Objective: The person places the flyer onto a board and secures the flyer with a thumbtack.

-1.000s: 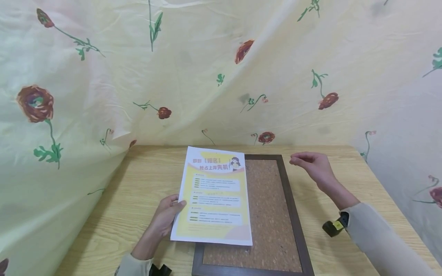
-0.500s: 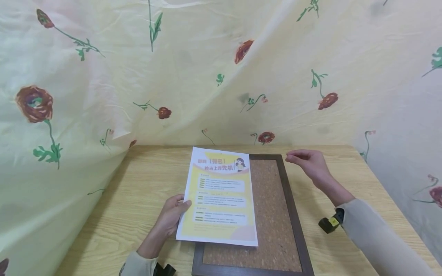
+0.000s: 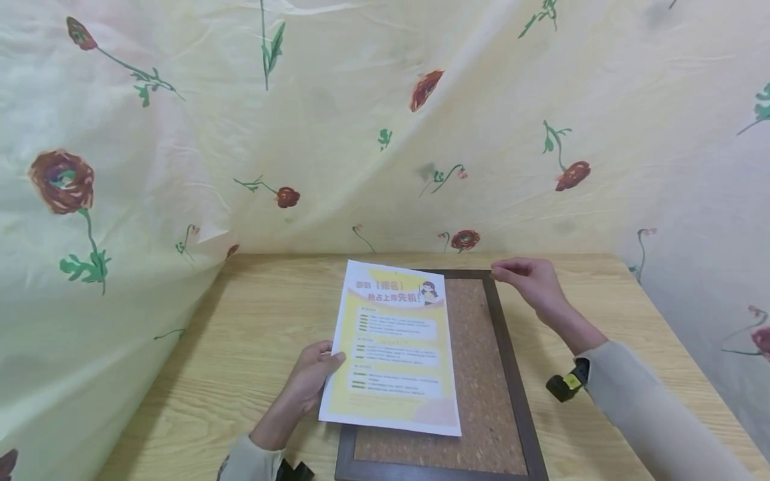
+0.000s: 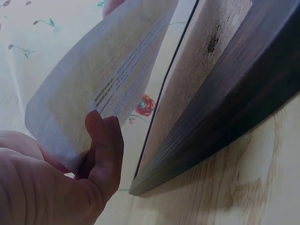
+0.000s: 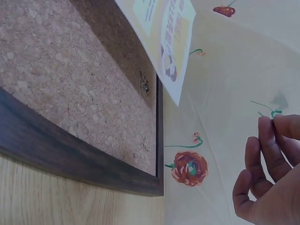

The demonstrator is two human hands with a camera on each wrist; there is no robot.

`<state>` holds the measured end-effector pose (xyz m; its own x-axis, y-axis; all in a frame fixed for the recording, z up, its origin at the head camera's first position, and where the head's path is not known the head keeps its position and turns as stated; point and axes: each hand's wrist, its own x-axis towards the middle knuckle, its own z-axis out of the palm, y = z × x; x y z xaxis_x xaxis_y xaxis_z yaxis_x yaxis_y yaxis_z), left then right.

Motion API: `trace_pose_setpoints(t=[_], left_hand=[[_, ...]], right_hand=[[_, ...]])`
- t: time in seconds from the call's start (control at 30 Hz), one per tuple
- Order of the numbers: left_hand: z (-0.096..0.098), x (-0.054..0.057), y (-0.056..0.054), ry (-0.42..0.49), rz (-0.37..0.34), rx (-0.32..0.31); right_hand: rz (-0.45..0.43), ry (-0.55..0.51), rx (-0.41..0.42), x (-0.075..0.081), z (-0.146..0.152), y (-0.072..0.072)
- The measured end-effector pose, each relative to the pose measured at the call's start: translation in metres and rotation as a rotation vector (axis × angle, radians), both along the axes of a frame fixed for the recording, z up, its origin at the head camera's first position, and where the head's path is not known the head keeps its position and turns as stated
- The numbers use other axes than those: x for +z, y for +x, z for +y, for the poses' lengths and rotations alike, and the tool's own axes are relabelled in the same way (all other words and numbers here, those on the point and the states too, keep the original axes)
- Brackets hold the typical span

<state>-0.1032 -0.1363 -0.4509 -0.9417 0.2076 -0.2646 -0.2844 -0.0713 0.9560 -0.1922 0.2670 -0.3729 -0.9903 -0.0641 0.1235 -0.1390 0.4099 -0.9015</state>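
My left hand [image 3: 308, 379] grips the left edge of a yellow and white printed poster [image 3: 394, 354], thumb on its front and fingers behind. The poster is held tilted over a cork board [image 3: 481, 361] with a dark frame, hiding much of its left part. In the left wrist view the poster [image 4: 79, 93] bends and stands off the board's dark frame [image 4: 220, 108]. My right hand [image 3: 534, 284] hovers by the board's far right corner, thumb and index fingertips pinched together. In the right wrist view, I cannot tell whether something tiny sits between these fingertips [image 5: 266, 124].
The board lies on a light wood-grain table [image 3: 240, 334]. Behind and along both sides hangs a pale curtain [image 3: 325, 133] printed with red flowers. A small black device [image 3: 564, 386] is strapped at my right wrist.
My left hand has carried the poster rightward and slightly nearer, over more of the cork board. My pinched right hand has come left, towards the board's far right corner.
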Motion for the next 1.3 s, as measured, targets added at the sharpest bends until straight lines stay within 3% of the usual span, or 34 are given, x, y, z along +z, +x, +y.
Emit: trace_pose_setpoints(t=[0.53, 1.3], left_hand=[[0.018, 0.001, -0.001, -0.001, -0.012, -0.041], [0.037, -0.014, -0.006, -0.057, -0.027, -0.065]], right_hand=[[0.000, -0.009, 0.032, 0.002, -0.010, -0.011], [-0.005, -0.077, 0.039, -0.003, -0.018, -0.021]])
